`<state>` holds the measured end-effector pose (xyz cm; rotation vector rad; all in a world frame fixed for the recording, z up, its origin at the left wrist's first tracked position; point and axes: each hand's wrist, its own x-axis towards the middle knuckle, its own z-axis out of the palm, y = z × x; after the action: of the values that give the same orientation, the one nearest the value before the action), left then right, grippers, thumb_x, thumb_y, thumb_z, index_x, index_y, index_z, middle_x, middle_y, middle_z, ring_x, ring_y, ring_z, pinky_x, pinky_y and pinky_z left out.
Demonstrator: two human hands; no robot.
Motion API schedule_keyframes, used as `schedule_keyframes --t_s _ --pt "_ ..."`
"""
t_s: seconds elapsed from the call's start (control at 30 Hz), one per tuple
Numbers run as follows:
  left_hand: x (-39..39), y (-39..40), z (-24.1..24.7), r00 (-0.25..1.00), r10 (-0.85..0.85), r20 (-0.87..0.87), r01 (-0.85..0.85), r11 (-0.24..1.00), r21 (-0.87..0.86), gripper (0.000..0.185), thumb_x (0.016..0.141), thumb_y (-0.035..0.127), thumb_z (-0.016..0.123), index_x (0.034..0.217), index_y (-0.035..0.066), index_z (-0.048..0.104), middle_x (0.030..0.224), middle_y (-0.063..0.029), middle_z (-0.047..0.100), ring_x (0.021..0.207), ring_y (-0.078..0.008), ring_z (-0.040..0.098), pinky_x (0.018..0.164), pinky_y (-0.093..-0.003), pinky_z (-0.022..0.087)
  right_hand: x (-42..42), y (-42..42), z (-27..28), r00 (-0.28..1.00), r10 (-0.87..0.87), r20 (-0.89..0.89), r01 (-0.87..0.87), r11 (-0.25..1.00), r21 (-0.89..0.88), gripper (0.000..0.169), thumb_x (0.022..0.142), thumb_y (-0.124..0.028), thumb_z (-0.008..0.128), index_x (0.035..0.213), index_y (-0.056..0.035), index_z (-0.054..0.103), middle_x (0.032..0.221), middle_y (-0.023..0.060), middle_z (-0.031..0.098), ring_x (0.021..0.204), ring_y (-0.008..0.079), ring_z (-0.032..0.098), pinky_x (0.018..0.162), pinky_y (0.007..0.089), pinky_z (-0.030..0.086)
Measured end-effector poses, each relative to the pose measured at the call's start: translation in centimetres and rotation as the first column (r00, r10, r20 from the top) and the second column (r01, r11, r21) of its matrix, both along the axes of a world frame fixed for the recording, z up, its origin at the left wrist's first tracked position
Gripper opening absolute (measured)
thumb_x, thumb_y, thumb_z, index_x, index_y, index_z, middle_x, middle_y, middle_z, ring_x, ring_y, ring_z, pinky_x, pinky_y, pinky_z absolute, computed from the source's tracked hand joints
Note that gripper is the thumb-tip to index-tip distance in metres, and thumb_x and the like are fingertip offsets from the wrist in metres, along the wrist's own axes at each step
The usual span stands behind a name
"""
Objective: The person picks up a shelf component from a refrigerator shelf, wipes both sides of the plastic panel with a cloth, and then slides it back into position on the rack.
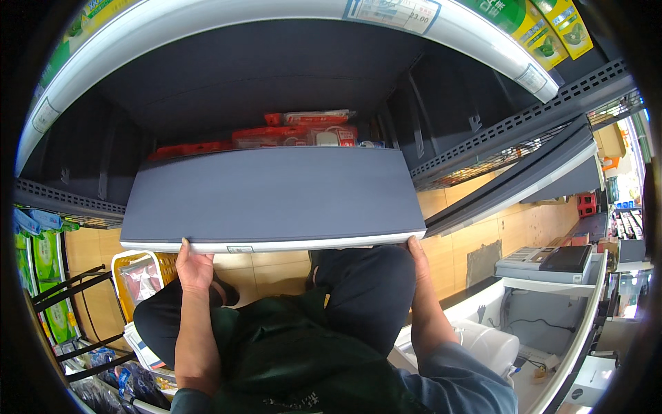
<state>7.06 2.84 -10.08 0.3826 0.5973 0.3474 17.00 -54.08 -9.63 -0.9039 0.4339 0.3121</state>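
Note:
A dark grey metal shelf panel (274,194) lies across the rack in front of me. Along its near edge runs a white price-label strip (310,243) with a small label on it. My left hand (195,266) grips that front edge left of the middle, thumb on top and fingers hidden beneath. At the right front corner, my right hand (420,259) holds the panel, its fingers mostly out of sight below. Behind the panel's far edge, several red plastic packages (295,135) show against the dark back panel (248,67).
Overhead, a white-fronted shelf (232,23) carries green and yellow boxes (563,28). Perforated uprights (517,129) flank the bay. A yellow basket (168,266) stands by my left leg. To the right are a leaning shelf panel (517,181) and a white counter (548,285) bearing a grey machine (545,264).

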Motion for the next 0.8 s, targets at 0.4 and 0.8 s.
schedule_keyframes --t_s 0.4,0.8 --pt "2.1 -0.4 -1.0 0.997 -0.052 -0.059 0.054 0.998 0.029 0.038 0.099 0.027 0.077 0.13 0.01 0.062 0.132 -0.0071 0.066 0.122 -0.0259 0.063 0.1 -0.0397 0.053 7.2 0.4 -2.8 0.995 0.061 -0.077 -0.073 0.986 -0.151 0.041 0.11 -0.049 0.055 0.134 -0.0158 0.057 0.106 0.0063 0.071 0.084 0.0191 0.07 0.07 0.0344 0.057" --pt "4.8 5.3 -7.3 0.99 -0.038 -0.139 0.035 0.999 -0.025 0.033 0.1 0.024 0.074 0.124 0.006 0.06 0.12 -0.012 0.067 0.108 -0.0282 0.065 0.098 -0.0427 0.056 11.7 0.6 -8.2 0.921 0.375 -0.108 -0.382 0.923 -0.051 0.071 0.108 -0.065 0.045 0.142 -0.0036 0.057 0.122 0.0116 0.071 0.096 0.0205 0.067 0.071 0.0314 0.053"
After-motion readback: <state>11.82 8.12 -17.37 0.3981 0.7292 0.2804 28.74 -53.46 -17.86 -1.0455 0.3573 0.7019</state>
